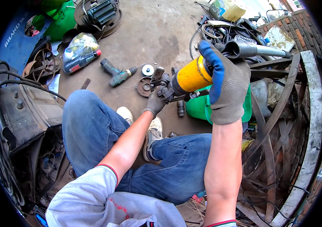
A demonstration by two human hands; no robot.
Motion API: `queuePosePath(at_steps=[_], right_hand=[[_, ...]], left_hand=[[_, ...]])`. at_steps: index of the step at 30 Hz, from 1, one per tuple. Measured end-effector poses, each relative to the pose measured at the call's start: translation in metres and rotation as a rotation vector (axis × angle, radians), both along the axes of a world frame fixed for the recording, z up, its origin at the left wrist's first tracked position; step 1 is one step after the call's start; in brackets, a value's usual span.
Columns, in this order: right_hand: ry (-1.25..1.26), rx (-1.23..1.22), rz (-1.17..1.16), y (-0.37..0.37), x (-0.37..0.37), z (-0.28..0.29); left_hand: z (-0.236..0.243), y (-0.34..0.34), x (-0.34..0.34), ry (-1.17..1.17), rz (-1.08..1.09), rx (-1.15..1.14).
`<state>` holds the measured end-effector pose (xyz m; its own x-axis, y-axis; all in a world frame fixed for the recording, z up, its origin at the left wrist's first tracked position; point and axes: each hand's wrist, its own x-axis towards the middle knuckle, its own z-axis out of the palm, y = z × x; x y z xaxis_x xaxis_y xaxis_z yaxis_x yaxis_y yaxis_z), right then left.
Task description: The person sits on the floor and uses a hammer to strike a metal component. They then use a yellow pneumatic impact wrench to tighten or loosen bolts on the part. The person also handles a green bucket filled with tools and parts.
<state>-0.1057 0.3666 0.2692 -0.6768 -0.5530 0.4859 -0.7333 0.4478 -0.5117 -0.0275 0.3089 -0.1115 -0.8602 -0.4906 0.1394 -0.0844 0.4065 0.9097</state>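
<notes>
On the concrete floor (157,30) of a cluttered yard I sit with my knees up in blue jeans (93,125), working over my lap. Far to my left stands a dark metal machine case (25,109) with black cables (2,79) looped across its top, and beyond it a blue welder housing (15,38). Further along the floor lie a clear bag of bottles (79,51), a green cordless drill (117,73) on its side, and just beside its nose two round discs (146,81), one bright, one rusty.

My left hand (154,104), in a grey glove, reaches up under the front end of the tool; its fingers are curled narrow around the dark metal head (163,85), though I cannot tell exactly which part they pinch. That head belongs to a yellow-bodied power tool (193,77), which hangs in the air above my knees, tilted with its nose toward the left. My right hand (227,85), in a grey glove with blue fingertips, is wrapped tight around the rear of the yellow body, fingers (214,64) closed over the top.

Behind that hand a grey metal pipe (259,50) points right, and a green plastic container (198,108) sits below. At the far right lean curved rusty steel strips (278,113) beside a brick wall (301,26).
</notes>
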Motion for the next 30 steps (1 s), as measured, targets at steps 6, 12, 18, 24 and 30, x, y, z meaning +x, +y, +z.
queuePosePath(at_steps=[6, 12, 18, 24, 30], right_hand=[[-0.225, -0.300, -0.067, -0.009, -0.001, -0.002], [-0.368, -0.378, -0.099, -0.008, -0.005, -0.006], [-0.545, -0.475, -0.139, -0.007, 0.001, -0.010], [-0.659, -0.573, -0.092, -0.006, 0.004, -0.012], [-0.815, -0.499, 0.137, 0.015, -0.004, -0.010]], left_hand=[[0.049, -0.006, 0.004, -0.127, 0.018, 0.811], [0.032, -0.007, 0.003, -0.162, 0.034, 0.536], [-0.009, -0.009, 0.003, -0.187, -0.114, 0.049], [-0.005, -0.005, -0.007, -0.125, -0.123, -0.112], [0.004, -0.023, -0.010, -0.355, -0.187, -0.025]])
